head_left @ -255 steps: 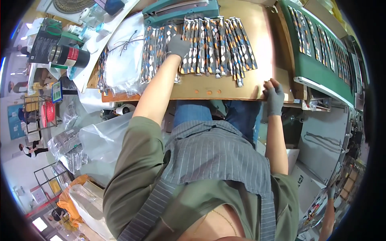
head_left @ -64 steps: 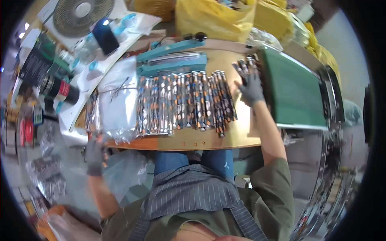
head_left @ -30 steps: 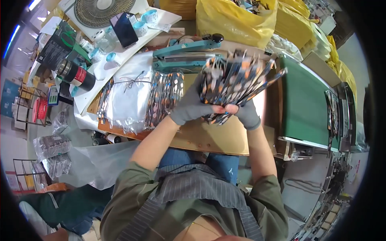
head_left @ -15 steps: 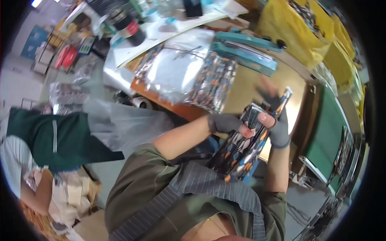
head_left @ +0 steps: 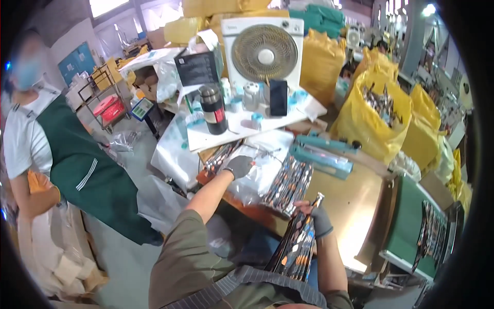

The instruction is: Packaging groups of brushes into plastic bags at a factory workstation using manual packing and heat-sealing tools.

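My right hand, in a grey fingerless glove, grips a bundle of long, flat, dark pieces patterned in orange and white. The bundle slants down toward my apron, held near its upper end. My left hand, gloved the same way, reaches out over a stack of clear plastic bags on the table. Its fingers look spread on the plastic, and I see nothing lifted in them. Beside the bags lies a row of similar patterned pieces; more patterned pieces lie left of the bags.
A teal bag sealer stands at the table's back. Behind are a white board with a dark bottle, a phone and a fan. Yellow sacks and a green conveyor stand right; a co-worker in a green apron, left.
My left hand has let go of the bundle and moved forward and left onto the plastic bags. My right hand keeps the bundle. The view has tilted up, bringing in the fan and co-worker.
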Demonstrator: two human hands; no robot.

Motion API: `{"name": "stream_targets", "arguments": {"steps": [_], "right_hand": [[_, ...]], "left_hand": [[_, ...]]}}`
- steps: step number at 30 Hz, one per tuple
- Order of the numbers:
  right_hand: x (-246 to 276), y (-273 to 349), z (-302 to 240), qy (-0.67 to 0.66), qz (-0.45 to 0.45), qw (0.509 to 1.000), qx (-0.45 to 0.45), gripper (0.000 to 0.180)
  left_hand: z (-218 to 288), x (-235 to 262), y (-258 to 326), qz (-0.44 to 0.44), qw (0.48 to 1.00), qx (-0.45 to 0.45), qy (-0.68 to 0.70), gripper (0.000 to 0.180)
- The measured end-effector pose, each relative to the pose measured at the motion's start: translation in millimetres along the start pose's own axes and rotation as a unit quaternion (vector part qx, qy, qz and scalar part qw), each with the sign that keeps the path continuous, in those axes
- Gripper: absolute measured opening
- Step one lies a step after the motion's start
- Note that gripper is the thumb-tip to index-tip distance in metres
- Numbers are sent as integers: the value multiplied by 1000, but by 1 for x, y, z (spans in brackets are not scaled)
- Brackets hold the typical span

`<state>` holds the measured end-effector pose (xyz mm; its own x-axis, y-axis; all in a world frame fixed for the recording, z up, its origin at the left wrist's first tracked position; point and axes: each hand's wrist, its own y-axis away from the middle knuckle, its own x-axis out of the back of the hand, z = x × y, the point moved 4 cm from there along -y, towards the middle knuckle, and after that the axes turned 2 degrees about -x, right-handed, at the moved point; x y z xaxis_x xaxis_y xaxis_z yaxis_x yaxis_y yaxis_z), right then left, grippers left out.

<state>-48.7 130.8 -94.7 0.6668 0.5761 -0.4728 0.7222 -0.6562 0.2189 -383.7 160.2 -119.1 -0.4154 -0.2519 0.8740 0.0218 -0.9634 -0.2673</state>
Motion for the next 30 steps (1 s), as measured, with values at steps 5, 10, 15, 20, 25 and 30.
{"name": "stream_targets", "arguments": {"steps": [5, 10, 15, 20, 25, 30], "right_hand": [[6, 5, -8, -38, 20, 999, 0, 61], [-44, 9, -36, -21, 66, 998, 12, 18], [51, 29, -2, -107, 90, 988, 72, 29], [-27, 46, -55, 27, -45, 995, 79, 61], [22, 31, -31, 41, 26, 984, 173, 42], [66, 57, 4, -199, 71, 968, 136, 41]], "left_hand": [[83, 61, -4, 260, 836, 60, 480, 41], [212, -8, 68, 245, 928, -64, 273, 36], [167, -8, 41, 117, 764, 264, 578, 44], [220, 4, -33, 143, 935, -109, 306, 26], [358, 28, 46, -74, 884, -458, -60, 25], [306, -31, 89, -56, 905, -126, 402, 29]]}}
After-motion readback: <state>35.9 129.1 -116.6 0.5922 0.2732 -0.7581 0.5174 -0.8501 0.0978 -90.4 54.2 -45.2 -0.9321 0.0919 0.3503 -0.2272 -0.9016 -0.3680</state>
